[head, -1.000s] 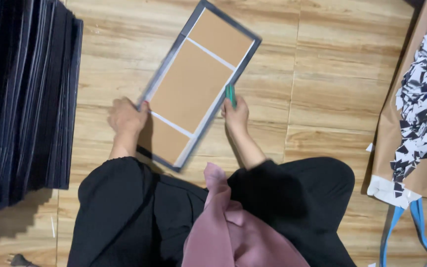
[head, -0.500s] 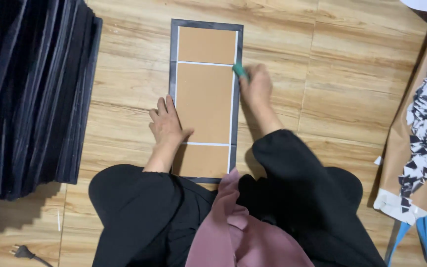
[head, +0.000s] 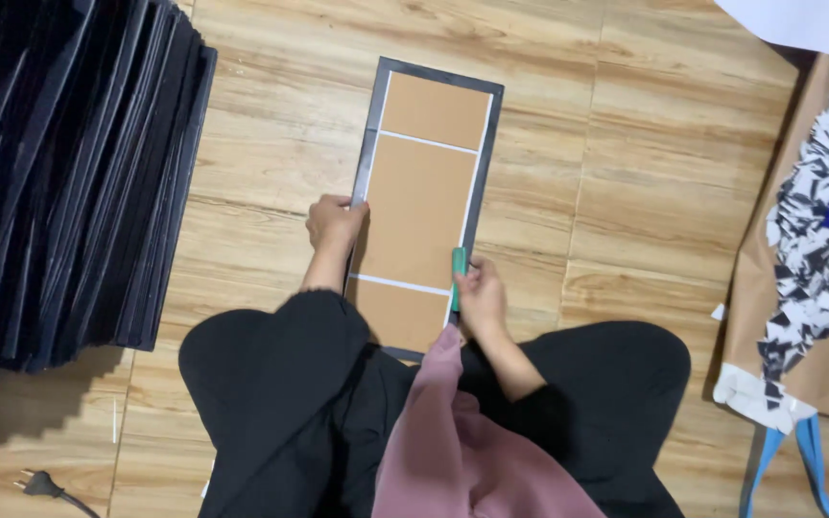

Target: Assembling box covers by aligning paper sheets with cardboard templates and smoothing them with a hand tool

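A long black-edged board point(head: 423, 206) with three brown card panels lies on the wooden floor in front of me, its near end hidden under my lap. My left hand point(head: 334, 223) rests on the board's left edge, fingers curled over the black border. Against the right edge, near the lower white gap between panels, my right hand point(head: 477, 297) grips a small green tool point(head: 457, 273).
A large stack of black boards point(head: 59, 182) stands on edge at the left. A brown paper bag point(head: 808, 278) holding black-and-white scraps sits at the right, with blue straps below it. A plug and cable point(head: 45, 486) lie at the bottom left.
My right hand has slid the green tool down the board's right edge toward me. My left hand has shifted up along the left edge. The view has shifted slightly.
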